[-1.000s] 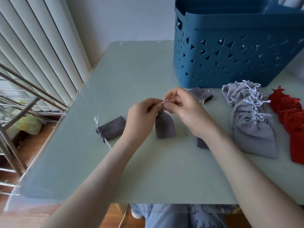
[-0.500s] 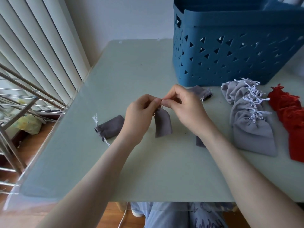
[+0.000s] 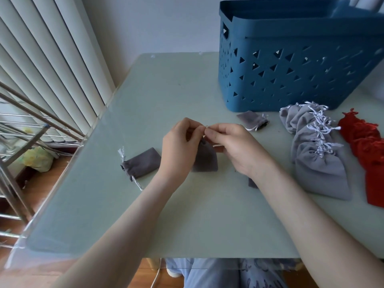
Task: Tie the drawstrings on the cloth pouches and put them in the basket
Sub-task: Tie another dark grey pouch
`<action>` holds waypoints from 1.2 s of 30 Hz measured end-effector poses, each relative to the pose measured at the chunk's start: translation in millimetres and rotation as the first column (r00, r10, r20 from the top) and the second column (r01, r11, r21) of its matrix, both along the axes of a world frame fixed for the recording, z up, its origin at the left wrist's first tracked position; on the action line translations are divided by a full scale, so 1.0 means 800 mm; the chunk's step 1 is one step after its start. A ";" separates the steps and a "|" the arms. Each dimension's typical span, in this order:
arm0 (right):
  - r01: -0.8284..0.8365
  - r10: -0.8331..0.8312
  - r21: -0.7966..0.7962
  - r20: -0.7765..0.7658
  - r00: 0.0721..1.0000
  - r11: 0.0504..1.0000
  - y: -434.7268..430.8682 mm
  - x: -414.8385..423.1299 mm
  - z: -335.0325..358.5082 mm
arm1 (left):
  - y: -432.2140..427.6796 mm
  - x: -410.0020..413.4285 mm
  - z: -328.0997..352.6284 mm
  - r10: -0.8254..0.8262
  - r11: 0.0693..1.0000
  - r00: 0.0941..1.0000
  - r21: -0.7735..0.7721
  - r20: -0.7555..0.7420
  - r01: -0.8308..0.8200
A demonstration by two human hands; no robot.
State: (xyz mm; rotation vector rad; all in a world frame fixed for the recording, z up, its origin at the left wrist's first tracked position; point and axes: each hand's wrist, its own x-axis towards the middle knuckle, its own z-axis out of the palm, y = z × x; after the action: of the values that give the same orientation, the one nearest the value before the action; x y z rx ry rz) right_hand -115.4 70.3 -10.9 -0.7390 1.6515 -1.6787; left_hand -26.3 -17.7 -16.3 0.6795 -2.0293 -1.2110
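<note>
A small dark grey pouch hangs between my hands over the middle of the table. My left hand and my right hand each pinch its white drawstring at the pouch's top, fingertips almost touching. The blue plastic basket stands at the back right. Another dark grey pouch lies to the left of my left hand, and a third dark grey pouch lies in front of the basket. A corner of one more dark pouch shows under my right wrist.
A stack of light grey pouches with white strings lies at the right, with red pouches beside it at the edge. The glass table's left edge borders a metal rack and vertical blinds.
My hands stay at the pouch's top and keep working the drawstring. The pouch hangs much as before, and nothing else on the table has moved.
</note>
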 end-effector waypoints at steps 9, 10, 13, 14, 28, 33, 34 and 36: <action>0.056 -0.055 -0.104 0.020 0.998 0.993 -0.005 0.004 -0.002 | -0.001 -0.001 -0.001 0.019 0.998 0.995 -0.050 -0.097 -0.024; 0.059 -0.055 -0.128 0.036 0.998 0.990 -0.005 0.003 0.000 | -0.002 -0.001 0.000 0.017 0.999 0.994 -0.047 -0.111 -0.022; 0.053 -0.043 -0.150 0.074 0.996 0.987 -0.006 0.000 0.002 | -0.003 -0.001 0.001 0.003 1.000 0.992 0.006 -0.129 -0.003; 0.048 -0.037 -0.141 0.082 0.996 0.989 -0.006 0.000 0.003 | -0.003 -0.002 0.000 -0.008 0.998 0.992 0.058 -0.128 0.016; 0.152 -0.152 -0.010 -0.181 0.972 0.988 -0.007 0.003 -0.005 | -0.006 -0.005 -0.002 -0.058 0.939 0.986 0.326 -0.155 0.107; 0.235 -0.228 -0.021 -0.339 0.913 0.972 -0.012 0.005 -0.007 | -0.010 -0.007 -0.001 -0.121 0.831 0.949 0.494 -0.290 0.257; 0.236 -0.231 -0.028 -0.344 0.910 0.971 -0.013 0.005 -0.007 | -0.011 -0.008 -0.002 -0.128 0.806 0.939 0.519 -0.318 0.285; 0.209 -0.213 -0.044 -0.288 0.934 0.977 -0.013 0.003 -0.005 | -0.011 -0.009 -0.003 -0.139 0.761 0.916 0.552 -0.376 0.342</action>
State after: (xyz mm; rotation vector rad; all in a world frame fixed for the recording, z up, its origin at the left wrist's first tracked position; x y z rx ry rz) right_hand -112.9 59.9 -14.8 -0.8756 1.9867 -1.7959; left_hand -33.7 -26.6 -18.6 0.4629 -1.4715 -2.0373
